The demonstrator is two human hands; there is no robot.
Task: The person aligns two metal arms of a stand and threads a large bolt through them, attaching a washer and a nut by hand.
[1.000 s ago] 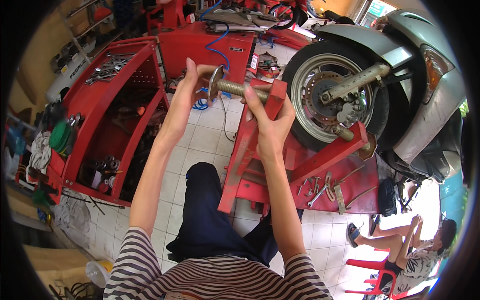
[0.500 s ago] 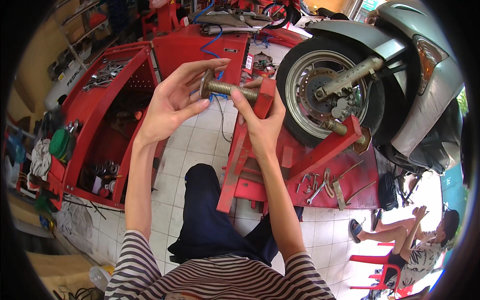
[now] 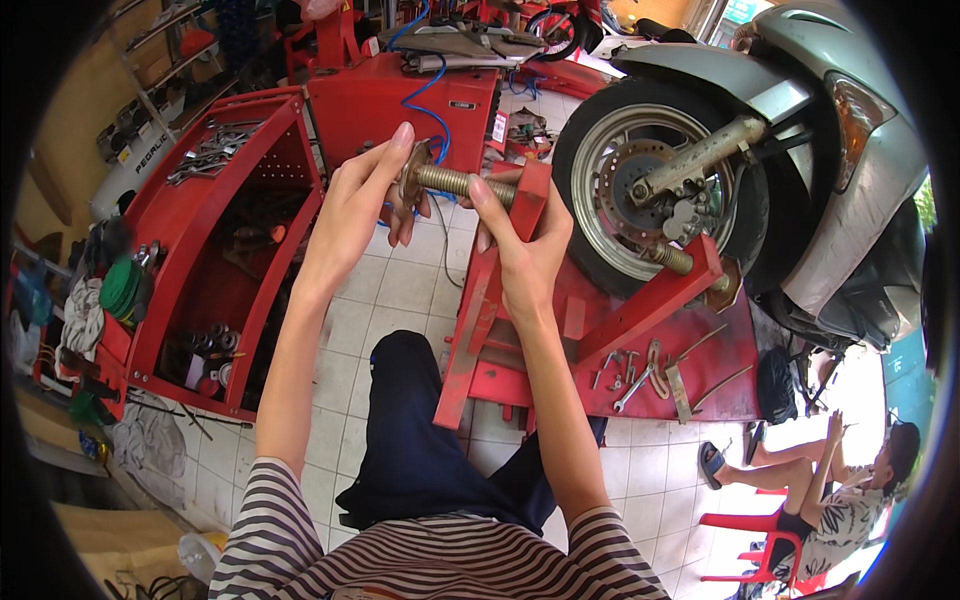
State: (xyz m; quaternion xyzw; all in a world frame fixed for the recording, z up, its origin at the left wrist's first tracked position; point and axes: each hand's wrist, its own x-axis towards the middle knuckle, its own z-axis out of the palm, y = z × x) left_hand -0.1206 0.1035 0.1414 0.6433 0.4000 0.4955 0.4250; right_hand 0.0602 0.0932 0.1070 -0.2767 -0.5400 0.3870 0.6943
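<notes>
Threaded screw (image 3: 452,181) has left grip (image 3: 355,200) grasping its disc (image 3: 417,162) (right grip (image 3: 530,255) clasps red bar (image 3: 533,182)).

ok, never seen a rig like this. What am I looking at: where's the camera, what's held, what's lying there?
There's no robot: a person works bare-handed, seen through a fisheye camera worn on their head, so straight edges bend near the rim. The right hand grips a red metal arm, its thumb on the threaded rod that runs into it. The left hand has its fingers around the round metal plate at the rod's end. On the red platform lie a wrench and what look like bolts, near a scooter's front wheel.
</notes>
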